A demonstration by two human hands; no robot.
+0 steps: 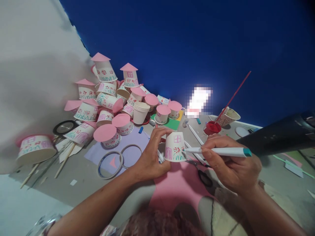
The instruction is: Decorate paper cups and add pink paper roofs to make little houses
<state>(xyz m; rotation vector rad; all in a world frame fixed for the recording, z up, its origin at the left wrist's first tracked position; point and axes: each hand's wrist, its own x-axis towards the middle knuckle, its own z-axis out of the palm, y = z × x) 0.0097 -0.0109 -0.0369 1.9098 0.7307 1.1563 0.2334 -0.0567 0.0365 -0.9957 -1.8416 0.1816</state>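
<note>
My left hand [154,155] grips an upside-down white paper cup [175,137] from its left side. A pink window, a pink door, red flowers and some green strokes are drawn on the cup. In my right hand [228,167] is a white marker pen [216,151] with a teal end, its tip at the cup's right side. Pink paper [178,186] with round cut-outs lies below the cup. Black-handled scissors [204,178] rest on it, partly hidden behind my right hand.
Several decorated cups with pink paper roofs [105,98] are piled at the left back. A stack of plain cups [141,113] stands beside them. Tape rolls [110,165] lie on purple paper [94,150]. A red pot [212,128] with a stick and a dark cylinder [275,134] are on the right.
</note>
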